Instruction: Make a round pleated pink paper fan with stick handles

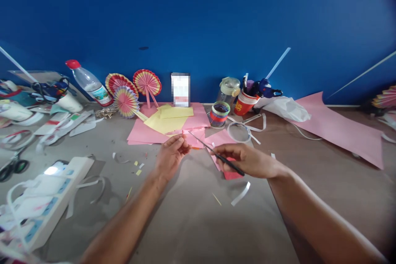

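Note:
My left hand [176, 150] is closed in a pinch on a small pink paper piece [185, 131] in the middle of the view. In my right hand [247, 159] is a pair of scissors [222, 159], seen edge-on, with a dark handle and thin blades. Their tip reaches the pink piece, and I cannot tell whether the blades are apart. Behind my hands lie pink sheets [136, 132] with yellow paper [176, 112] on top. Below my right hand a red paper piece [233, 174] rests on the table.
Paper fans [147, 82], a tilted bottle [89, 84] and a phone [180, 90] stand along the blue wall. At right are a jar [219, 115], red cups [244, 105], a tape roll [239, 132] and a large pink sheet [343, 130]. A power strip [58, 202] lies at left.

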Available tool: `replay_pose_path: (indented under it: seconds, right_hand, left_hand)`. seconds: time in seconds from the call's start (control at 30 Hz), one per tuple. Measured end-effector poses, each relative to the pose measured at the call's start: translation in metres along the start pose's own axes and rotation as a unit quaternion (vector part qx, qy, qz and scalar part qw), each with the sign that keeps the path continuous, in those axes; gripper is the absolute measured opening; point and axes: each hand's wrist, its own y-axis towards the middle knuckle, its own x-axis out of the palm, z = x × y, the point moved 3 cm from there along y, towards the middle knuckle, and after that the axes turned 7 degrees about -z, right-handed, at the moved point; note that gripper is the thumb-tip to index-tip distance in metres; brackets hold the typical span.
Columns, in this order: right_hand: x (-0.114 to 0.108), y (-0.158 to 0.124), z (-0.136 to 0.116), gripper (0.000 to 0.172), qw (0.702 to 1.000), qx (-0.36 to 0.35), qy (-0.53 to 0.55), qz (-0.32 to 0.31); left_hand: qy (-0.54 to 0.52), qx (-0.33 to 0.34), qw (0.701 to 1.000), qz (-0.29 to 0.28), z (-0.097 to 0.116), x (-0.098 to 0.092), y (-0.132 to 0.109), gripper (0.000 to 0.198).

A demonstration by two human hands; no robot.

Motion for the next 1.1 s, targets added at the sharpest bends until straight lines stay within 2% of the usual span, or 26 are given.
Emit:
replay_pose_path:
  seconds: [0.1,0.2,0.53,0.77,1.1]
  right_hand:
    - [0.009,0.001,0.02,0.036,0.997,0.029,0.054,-0.041]
    - [0.014,0.007,0.028,0.037,0.995,0.037,0.078,-0.047]
    - [0.007,0.017,0.03,0.049,0.989,0.026,0.126,-0.066]
    - [-0.002,0.02,0.035,0.054,0.984,0.011,0.15,-0.094]
    - [-0.001,0.026,0.032,0.055,0.977,-0.009,0.173,-0.124]
  left_hand:
    - [0.014,-0.001,1.0,0.001,0.001,0.002,-0.002,0.02]
    - [0.04,0.007,0.999,0.004,0.001,0.002,-0.004,0.023]
    - [0.131,0.017,0.991,-0.01,0.002,0.003,-0.005,0.022]
    - [0.135,0.017,0.991,-0.013,0.003,0.005,-0.007,0.019]
    - [0.122,0.002,0.992,-0.012,0.002,0.004,-0.006,0.016]
